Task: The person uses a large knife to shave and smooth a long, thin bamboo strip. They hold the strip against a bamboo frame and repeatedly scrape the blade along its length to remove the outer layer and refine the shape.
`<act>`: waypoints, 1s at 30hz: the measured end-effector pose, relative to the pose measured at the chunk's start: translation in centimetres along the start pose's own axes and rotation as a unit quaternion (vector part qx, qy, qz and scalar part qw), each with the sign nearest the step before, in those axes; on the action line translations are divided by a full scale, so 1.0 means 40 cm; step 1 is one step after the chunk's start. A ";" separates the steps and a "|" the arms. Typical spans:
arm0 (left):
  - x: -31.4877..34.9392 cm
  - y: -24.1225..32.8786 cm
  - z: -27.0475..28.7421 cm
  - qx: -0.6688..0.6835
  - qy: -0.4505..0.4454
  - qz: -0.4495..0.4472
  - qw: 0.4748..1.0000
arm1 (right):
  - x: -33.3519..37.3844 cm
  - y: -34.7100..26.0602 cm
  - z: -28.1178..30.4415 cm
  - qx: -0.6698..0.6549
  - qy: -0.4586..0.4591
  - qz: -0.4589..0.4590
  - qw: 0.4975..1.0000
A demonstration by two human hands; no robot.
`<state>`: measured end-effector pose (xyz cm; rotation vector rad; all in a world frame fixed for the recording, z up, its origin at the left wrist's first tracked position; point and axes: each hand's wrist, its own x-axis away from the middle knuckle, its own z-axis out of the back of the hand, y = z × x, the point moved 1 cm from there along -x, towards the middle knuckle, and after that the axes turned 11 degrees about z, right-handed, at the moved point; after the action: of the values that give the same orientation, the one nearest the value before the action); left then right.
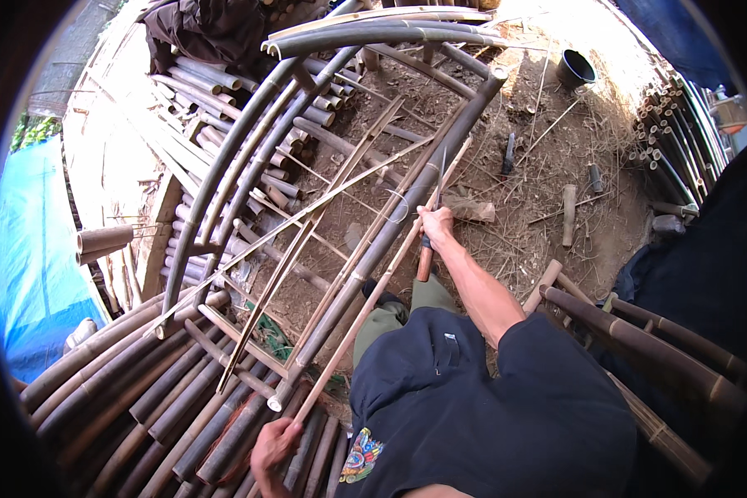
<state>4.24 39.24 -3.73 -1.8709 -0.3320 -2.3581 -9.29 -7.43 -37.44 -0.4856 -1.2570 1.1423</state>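
My left hand is closed around the near end of a long, thin bamboo strip. The strip slants away to the upper right, alongside a thick dark bamboo pole. My right hand grips a knife with a brown wooden handle, its narrow blade pointing away from me against the strip's far part. Thin pale shavings curl beside the blade. That thick pole belongs to a bamboo frame with curved rails and crossbars, in front of me and to the left. Loose split strips lie across the frame.
Stacked bamboo poles fill the lower left, with more cut lengths behind the frame. A black bucket stands at the far right near bundled poles. Another bamboo frame is close on my right. A blue tarp hangs left.
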 end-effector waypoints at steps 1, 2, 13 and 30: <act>0.048 -0.006 0.027 0.013 0.040 0.016 0.999 | 0.032 -0.024 -0.039 -0.017 -0.041 0.004 0.999; 0.092 0.015 0.064 0.018 0.082 0.025 0.996 | 0.034 -0.030 -0.095 -0.014 -0.069 -0.011 0.997; 0.250 0.358 0.198 -0.237 0.233 0.011 0.943 | -0.051 -0.155 -0.470 0.149 -0.117 0.039 0.981; -0.081 0.576 0.099 -0.179 0.197 -0.024 0.964 | -0.767 -0.119 -0.132 0.305 -0.022 0.052 0.951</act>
<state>13.86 17.69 -3.71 -1.4578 0.0987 -2.9000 0.63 -34.54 -50.05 -0.0602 -0.8546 1.5580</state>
